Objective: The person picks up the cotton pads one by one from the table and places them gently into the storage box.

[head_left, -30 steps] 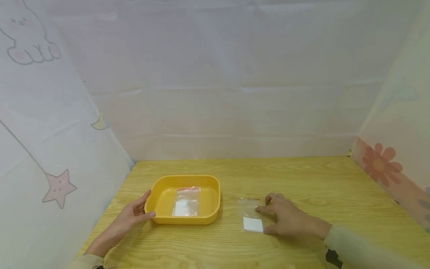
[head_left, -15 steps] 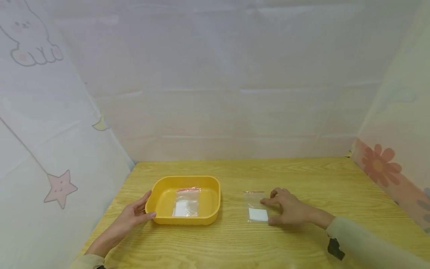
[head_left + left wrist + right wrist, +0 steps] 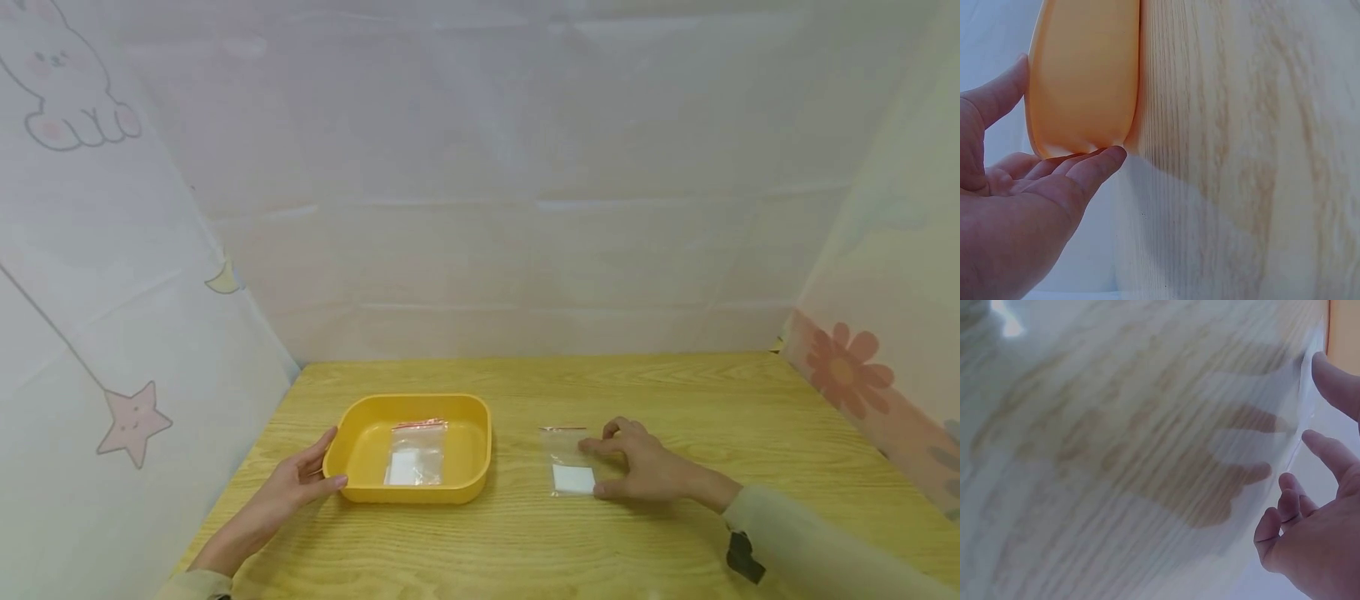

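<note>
A yellow plastic basin (image 3: pixel 408 493) stands on the left part of the table. My left hand (image 3: pixel 292 483) holds its near left corner, thumb at the front wall and fingers against the end wall (image 3: pixel 1085 81). Inside the basin lie clear zip bags (image 3: pixel 429 458) with red seals and something white in them; I cannot tell how many. To the basin's right, another clear zip bag (image 3: pixel 564 447) lies flat, a white square (image 3: pixel 573 480) at its near end. My right hand (image 3: pixel 648 471) touches this bag's right edge with thumb and index finger spread apart; its other fingers are loosely bent.
The wood-grain table (image 3: pixel 465 550) reaches back to a pale cloth wall (image 3: pixel 525 250). Printed cloth also closes off both sides, with a star (image 3: pixel 135 423) on the left and a red flower (image 3: pixel 847 369) on the right.
The loose bag and my right hand have shifted away from me and a little to the right, then very slightly back left. My left hand and the basin stay in place.
</note>
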Tool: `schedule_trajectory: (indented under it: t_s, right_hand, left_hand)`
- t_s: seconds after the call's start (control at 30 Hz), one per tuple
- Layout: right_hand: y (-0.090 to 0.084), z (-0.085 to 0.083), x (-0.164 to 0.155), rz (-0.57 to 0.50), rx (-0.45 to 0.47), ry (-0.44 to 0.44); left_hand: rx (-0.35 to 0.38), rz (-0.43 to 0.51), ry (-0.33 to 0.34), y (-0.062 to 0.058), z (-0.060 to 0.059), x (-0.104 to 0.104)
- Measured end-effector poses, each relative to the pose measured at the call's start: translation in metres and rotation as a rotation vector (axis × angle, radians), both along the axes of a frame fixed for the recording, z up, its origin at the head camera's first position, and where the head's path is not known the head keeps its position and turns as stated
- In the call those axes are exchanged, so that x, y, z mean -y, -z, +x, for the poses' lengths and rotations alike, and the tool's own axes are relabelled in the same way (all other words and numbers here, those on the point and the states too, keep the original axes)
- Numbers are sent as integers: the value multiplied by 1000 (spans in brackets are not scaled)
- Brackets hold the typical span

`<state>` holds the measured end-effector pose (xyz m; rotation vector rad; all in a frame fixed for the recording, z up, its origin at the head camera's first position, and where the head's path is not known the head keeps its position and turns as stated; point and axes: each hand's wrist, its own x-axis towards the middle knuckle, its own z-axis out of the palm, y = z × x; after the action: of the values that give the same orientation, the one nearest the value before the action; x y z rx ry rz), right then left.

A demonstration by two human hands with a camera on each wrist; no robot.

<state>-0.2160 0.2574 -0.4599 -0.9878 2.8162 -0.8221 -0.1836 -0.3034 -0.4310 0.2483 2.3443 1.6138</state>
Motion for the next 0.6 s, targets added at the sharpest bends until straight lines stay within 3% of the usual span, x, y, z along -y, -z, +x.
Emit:
schedule_trajectory:
  t_s: [0.23, 0.6]
  right_hand:
    - [2, 0, 2, 17, -22, -10]
    - [6, 12, 8, -87, -2, 53]
  left_hand:
    - [4, -2, -5, 0, -1, -1]
    - [3, -4, -5, 0, -1, -1]
